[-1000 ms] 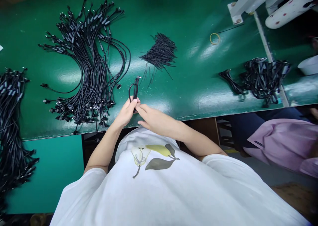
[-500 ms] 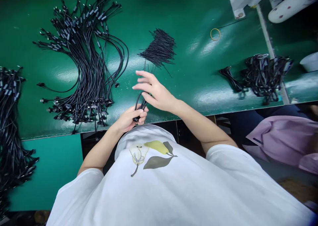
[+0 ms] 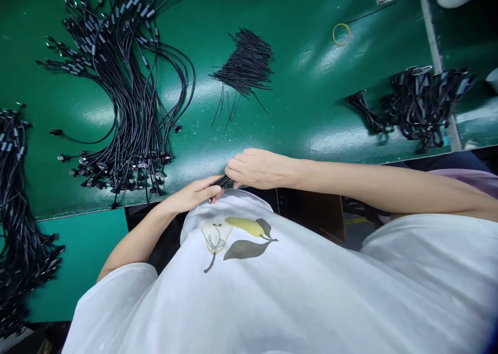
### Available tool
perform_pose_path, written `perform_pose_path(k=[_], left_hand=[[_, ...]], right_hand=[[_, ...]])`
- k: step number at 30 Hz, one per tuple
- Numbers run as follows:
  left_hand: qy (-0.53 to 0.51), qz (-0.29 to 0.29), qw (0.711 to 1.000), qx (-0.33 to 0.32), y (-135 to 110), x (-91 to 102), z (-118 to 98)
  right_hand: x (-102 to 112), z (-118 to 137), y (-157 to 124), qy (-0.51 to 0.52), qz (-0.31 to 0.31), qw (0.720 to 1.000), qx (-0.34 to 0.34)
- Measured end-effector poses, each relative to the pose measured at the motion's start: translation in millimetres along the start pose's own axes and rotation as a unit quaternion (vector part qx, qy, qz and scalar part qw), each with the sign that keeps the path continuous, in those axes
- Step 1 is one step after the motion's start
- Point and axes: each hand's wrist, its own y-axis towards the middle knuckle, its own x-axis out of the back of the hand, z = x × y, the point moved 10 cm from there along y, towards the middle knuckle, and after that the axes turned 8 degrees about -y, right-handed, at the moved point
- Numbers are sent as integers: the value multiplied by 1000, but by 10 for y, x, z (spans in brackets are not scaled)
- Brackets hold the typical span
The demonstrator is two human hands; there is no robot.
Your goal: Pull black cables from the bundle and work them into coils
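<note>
Both my hands meet at the near edge of the green table (image 3: 295, 115), right above my white shirt. My left hand (image 3: 194, 193) pinches a folded black cable (image 3: 223, 181), of which only a short stretch shows between the hands. My right hand (image 3: 257, 167) lies over the cable's other end with its fingers curled down onto it. A small pile of short black ties (image 3: 245, 66) lies on the table just beyond my hands.
A large fan of loose black cables (image 3: 124, 95) covers the table's left half. More cables (image 3: 15, 198) hang off the far left edge. Bundled cables (image 3: 420, 102) lie at the right. A yellow rubber band (image 3: 341, 33) rests at the back.
My right hand was lifted and spread over the table near the ties. It has come back down and closed on the cable. My left hand has kept its hold and laid the cable flatter.
</note>
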Motion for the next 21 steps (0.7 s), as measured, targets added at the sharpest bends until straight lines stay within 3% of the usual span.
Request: perform_pose_path(k=[5, 8, 11, 15, 21], left_hand=[[126, -10, 992, -3, -42, 41, -23], [113, 7, 993, -8, -41, 13, -11], [82, 22, 996, -7, 6, -13, 13], [82, -6, 997, -8, 156, 78, 36], [41, -21, 999, -29, 311, 113, -12]], right_hand=[[34, 6, 1, 21, -5, 998, -51], [-93, 0, -32, 49, 50, 994, -78], [-101, 62, -12, 15, 67, 997, -47], [-114, 84, 85, -45, 116, 992, -3], [-148, -242, 177, 22, 194, 979, -55]])
